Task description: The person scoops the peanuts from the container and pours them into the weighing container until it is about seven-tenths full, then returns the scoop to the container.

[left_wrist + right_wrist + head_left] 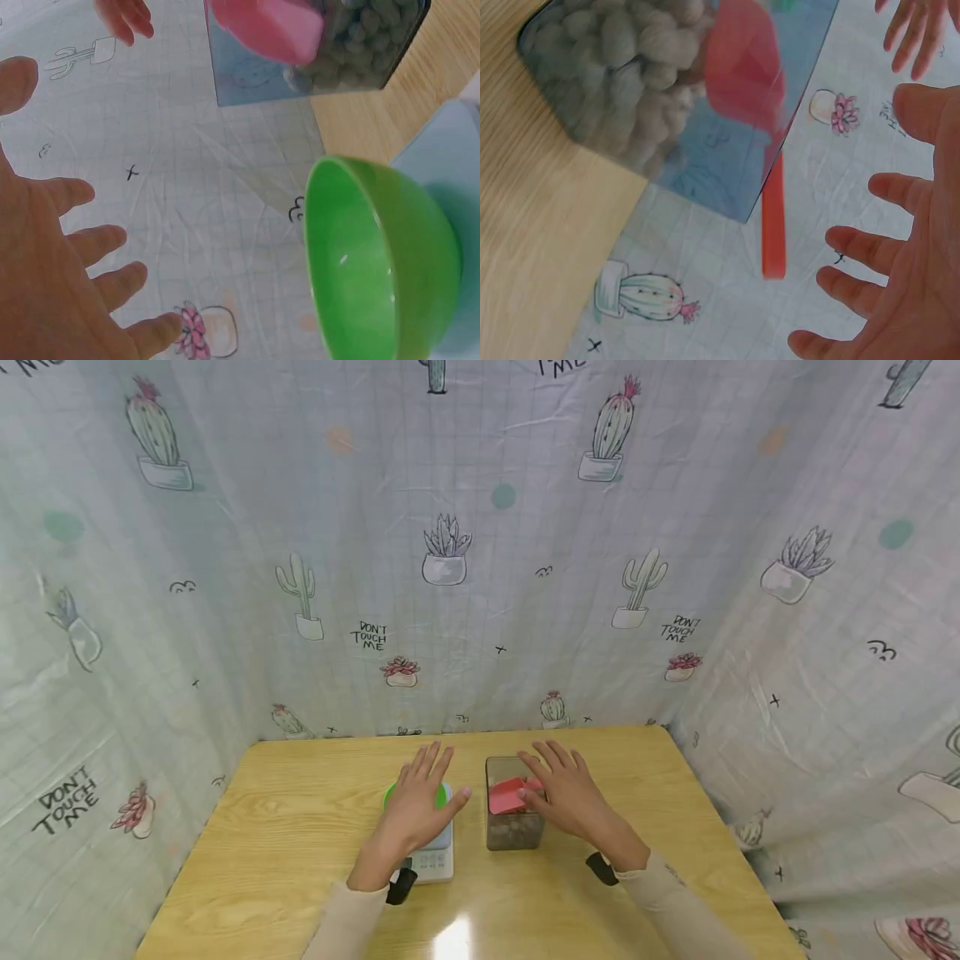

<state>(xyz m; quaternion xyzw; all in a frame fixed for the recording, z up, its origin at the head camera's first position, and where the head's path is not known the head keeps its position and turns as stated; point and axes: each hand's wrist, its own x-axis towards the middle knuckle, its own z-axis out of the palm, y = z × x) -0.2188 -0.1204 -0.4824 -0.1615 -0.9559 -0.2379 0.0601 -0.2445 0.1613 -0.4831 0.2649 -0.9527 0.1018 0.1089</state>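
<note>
The left hand (pixel 415 806) is held above a kitchen scale (pixel 433 866), on whose pale blue platform a green bowl (pixel 424 255) is set; its fingers are spread wide and nearly straight, and nothing is gripped by them. The right hand (pixel 573 795) is raised at the right side of a transparent bin (pixel 513 837), its fingers likewise fanned apart with nothing held. The bin is partly filled with rounded, pebble-like pieces (pixel 656 52), and a red scoop (pixel 507 796) is lodged inside, its handle projected past the rim. Bin and scale are placed side by side, apart, on a wooden desk (pixel 300 827), which is backed by a cactus-printed curtain (pixel 480 610).
</note>
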